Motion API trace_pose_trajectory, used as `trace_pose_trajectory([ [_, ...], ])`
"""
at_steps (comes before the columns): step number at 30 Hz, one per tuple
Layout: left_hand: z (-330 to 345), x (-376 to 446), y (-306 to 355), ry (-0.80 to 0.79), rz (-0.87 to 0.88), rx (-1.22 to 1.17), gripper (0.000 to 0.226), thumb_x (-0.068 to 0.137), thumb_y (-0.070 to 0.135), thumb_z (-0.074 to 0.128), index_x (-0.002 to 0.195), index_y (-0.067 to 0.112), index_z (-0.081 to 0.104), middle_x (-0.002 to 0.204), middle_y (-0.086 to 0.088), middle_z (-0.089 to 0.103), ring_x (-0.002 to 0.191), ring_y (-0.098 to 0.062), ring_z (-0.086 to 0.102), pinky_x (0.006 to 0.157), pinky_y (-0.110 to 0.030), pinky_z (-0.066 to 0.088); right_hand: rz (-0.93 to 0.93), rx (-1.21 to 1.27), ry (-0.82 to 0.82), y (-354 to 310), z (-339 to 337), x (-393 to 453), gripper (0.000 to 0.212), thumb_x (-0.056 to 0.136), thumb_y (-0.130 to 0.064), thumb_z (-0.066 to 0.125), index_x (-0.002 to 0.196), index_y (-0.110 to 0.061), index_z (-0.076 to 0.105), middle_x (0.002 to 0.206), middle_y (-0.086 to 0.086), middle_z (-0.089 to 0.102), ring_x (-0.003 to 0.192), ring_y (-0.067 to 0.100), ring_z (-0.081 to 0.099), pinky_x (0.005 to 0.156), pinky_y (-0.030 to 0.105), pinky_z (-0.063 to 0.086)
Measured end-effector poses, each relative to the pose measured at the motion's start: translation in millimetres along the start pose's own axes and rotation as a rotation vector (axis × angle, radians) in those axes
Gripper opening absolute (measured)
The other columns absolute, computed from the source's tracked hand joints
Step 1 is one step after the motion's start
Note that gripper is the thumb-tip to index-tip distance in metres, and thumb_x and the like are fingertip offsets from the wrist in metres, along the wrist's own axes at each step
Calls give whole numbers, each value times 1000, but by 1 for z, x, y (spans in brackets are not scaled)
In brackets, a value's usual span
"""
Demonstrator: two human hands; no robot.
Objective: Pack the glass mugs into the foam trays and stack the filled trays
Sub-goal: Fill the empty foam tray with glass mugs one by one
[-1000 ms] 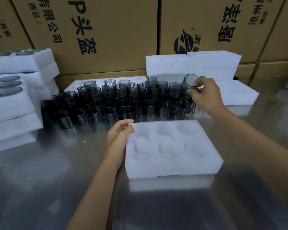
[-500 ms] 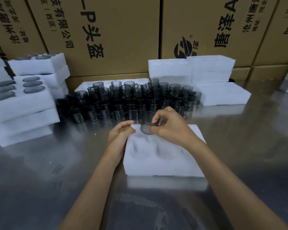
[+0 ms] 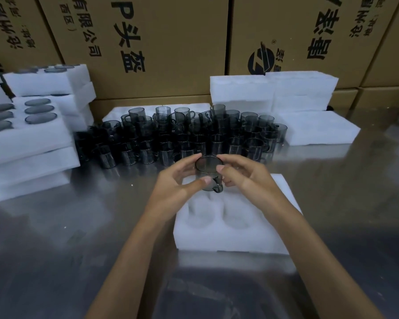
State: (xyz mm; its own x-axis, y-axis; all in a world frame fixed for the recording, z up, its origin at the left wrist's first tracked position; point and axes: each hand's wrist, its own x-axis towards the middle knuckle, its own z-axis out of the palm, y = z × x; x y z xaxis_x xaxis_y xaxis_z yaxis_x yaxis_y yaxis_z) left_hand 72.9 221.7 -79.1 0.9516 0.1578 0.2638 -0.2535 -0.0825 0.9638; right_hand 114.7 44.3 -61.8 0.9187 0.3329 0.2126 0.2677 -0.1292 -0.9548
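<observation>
In front of you runs a shiny metal table [image 3: 55,238], its surface throwing back blurred reflections. Behind it you face a wall of brown cardboard boxes [image 3: 171,42] stacked side by side, printed with large black Chinese characters and a round black logo [image 3: 260,62].

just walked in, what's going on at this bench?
A person is packing smoked-glass mugs into foam. Both hands, the left hand and the right hand, hold one glass mug over the far end of an open foam tray whose visible pockets hold nothing yet. A crowd of loose mugs waits behind on the steel table. Filled trays are stacked at the left, spare foam at the back right.
</observation>
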Motion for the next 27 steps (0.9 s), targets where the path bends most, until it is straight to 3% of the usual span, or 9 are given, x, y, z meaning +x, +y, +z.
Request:
trace_pose_trajectory([
  [3, -4, -3, -1, 15, -10, -29, 55, 75, 9, 83, 126, 23, 67, 117, 4, 73, 111, -15, 67, 94, -28, 49, -18, -18, -19, 3, 1, -1, 29, 92, -21, 69, 121, -25, 69, 92, -8, 66, 91, 8, 66, 91, 25, 51],
  [7, -14, -9, 1, 4, -14, -56, 54, 75, 8, 83, 124, 25, 69, 119, 0, 72, 117, -21, 65, 105, -42, 47, -54, -54, -60, 4, 5, -2, 32, 91, -23, 71, 123, -27, 69, 95, -9, 68, 92, 7, 68, 95, 27, 50],
  [14, -15, -12, -3, 21, 16, -21, 54, 73, 10, 83, 123, 25, 68, 123, 3, 70, 121, -15, 62, 112, -45, 41, -89, -132, -53, 9, 9, -1, 35, 90, -24, 71, 125, -27, 67, 98, -8, 70, 96, 6, 66, 103, 39, 47],
  [20, -15, -10, -7, 20, 10, 85, 56, 69, 18, 87, 119, 30, 67, 120, 12, 70, 117, -5, 62, 109, -37, 43, -86, -203, -56, 13, 8, -1, 37, 91, -25, 71, 127, -28, 66, 101, -11, 69, 102, 8, 63, 99, 36, 48],
  [24, -14, -12, -8, 42, -36, 130, 33, 82, 28, 79, 113, 33, 71, 115, 15, 71, 113, -2, 63, 108, -41, 45, -95, -364, -78, 15, 9, -1, 37, 93, -31, 67, 130, -29, 63, 113, -12, 63, 111, 7, 54, 101, 32, 45],
  [27, -16, -11, -10, 54, -38, 201, 26, 87, 30, 74, 113, 30, 71, 126, 17, 65, 122, -3, 57, 109, -41, 44, -106, -457, -82, 16, 9, -2, 39, 93, -35, 65, 132, -31, 62, 121, -11, 56, 123, 9, 41, 105, 24, 33],
])
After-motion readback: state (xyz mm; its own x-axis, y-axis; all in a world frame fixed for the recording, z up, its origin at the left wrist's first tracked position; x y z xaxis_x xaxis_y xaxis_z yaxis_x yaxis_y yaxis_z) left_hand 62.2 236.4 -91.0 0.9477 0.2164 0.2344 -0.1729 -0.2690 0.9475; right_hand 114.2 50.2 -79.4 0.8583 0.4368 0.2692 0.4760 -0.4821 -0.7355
